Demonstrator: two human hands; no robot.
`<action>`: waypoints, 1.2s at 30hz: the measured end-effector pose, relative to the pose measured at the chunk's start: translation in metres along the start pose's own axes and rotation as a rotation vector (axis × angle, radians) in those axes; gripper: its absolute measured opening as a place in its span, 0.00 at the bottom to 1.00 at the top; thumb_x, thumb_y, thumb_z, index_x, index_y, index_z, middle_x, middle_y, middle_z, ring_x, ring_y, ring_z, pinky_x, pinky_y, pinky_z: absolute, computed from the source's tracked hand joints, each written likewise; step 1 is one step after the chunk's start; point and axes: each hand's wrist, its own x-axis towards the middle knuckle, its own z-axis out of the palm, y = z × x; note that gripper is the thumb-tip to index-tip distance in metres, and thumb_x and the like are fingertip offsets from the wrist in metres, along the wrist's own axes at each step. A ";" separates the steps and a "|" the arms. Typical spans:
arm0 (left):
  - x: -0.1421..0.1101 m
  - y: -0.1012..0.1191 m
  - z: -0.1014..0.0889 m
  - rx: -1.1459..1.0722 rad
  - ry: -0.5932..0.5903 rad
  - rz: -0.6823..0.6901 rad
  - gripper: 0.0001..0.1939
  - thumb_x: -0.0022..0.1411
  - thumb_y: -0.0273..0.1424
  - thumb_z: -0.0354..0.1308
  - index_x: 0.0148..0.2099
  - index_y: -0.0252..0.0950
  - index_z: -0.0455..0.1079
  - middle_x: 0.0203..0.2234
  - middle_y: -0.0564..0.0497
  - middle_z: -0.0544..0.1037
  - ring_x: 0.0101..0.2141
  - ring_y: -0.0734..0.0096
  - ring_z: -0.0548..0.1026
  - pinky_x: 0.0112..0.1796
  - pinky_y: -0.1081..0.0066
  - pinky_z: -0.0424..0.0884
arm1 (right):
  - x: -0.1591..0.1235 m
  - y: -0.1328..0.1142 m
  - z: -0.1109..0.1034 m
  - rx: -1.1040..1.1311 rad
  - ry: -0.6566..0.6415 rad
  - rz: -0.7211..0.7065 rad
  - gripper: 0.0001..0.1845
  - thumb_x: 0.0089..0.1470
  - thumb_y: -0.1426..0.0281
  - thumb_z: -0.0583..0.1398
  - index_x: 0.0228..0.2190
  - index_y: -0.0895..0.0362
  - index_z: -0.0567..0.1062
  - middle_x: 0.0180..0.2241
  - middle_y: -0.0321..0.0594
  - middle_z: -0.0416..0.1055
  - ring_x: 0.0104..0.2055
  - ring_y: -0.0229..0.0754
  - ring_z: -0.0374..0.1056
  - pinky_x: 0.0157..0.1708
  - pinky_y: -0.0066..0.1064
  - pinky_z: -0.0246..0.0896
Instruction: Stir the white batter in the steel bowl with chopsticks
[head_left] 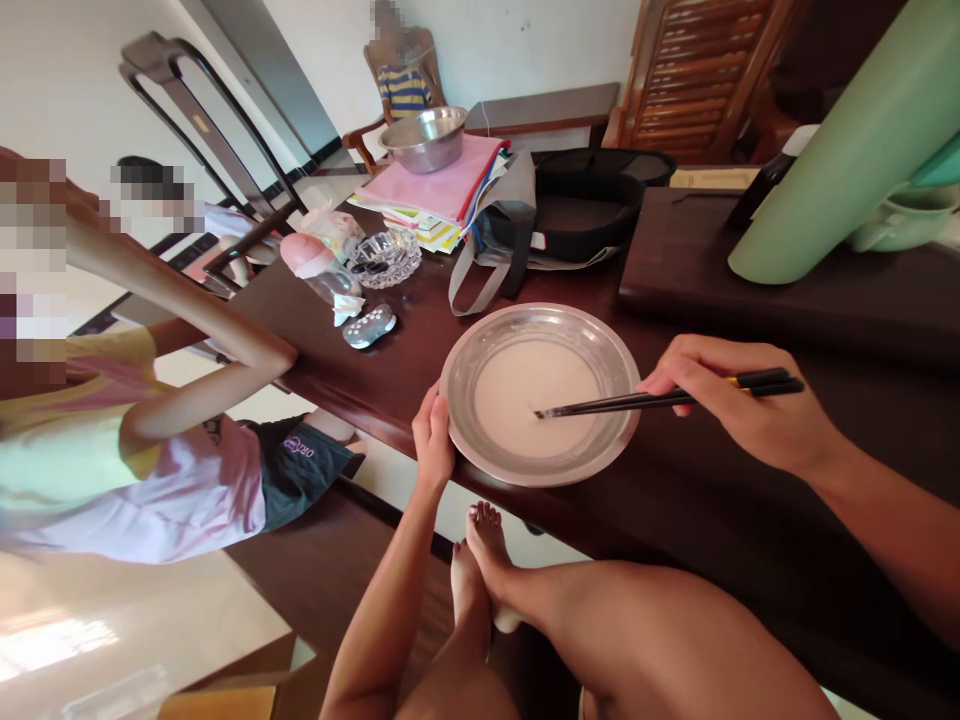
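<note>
A round metal plate (609, 345) holding pale white batter rests near the edge of a dark wooden table (697, 500). My left hand (433, 437) is closed on the plate's left rim, steadying it. In my right hand (739, 400) I hold a pair of dark chopsticks (660, 400); their tips sit in the batter near the plate's middle. My bare legs and feet show below the table edge.
Beyond the plate lie a grey-and-black bag (555, 220), a stack of papers with a steel bowl (424, 137) on top, a glass dish (386, 257), a bottle and a small remote. A green roll (847, 150) lies at right. One person stands at left, leaning an arm on the table; another sits at the back.
</note>
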 end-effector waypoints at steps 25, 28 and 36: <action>-0.001 0.001 0.000 -0.007 0.003 0.000 0.24 0.65 0.46 0.47 0.52 0.35 0.72 0.47 0.46 0.77 0.49 0.59 0.72 0.52 0.64 0.65 | 0.002 -0.001 0.003 -0.014 0.006 0.012 0.11 0.56 0.60 0.57 0.26 0.48 0.75 0.29 0.37 0.74 0.34 0.45 0.69 0.34 0.40 0.63; -0.001 0.001 0.000 0.001 -0.001 0.005 0.24 0.65 0.46 0.47 0.52 0.35 0.72 0.48 0.46 0.77 0.50 0.59 0.72 0.52 0.64 0.65 | 0.001 0.000 0.002 0.024 0.055 0.034 0.14 0.57 0.60 0.56 0.24 0.48 0.75 0.26 0.37 0.72 0.29 0.43 0.66 0.26 0.38 0.61; -0.001 0.001 -0.001 -0.002 0.000 0.004 0.25 0.65 0.46 0.47 0.52 0.35 0.72 0.48 0.45 0.77 0.50 0.59 0.72 0.52 0.64 0.65 | 0.002 0.000 0.004 -0.047 0.016 -0.004 0.11 0.57 0.61 0.56 0.26 0.47 0.75 0.30 0.37 0.74 0.35 0.45 0.69 0.34 0.40 0.64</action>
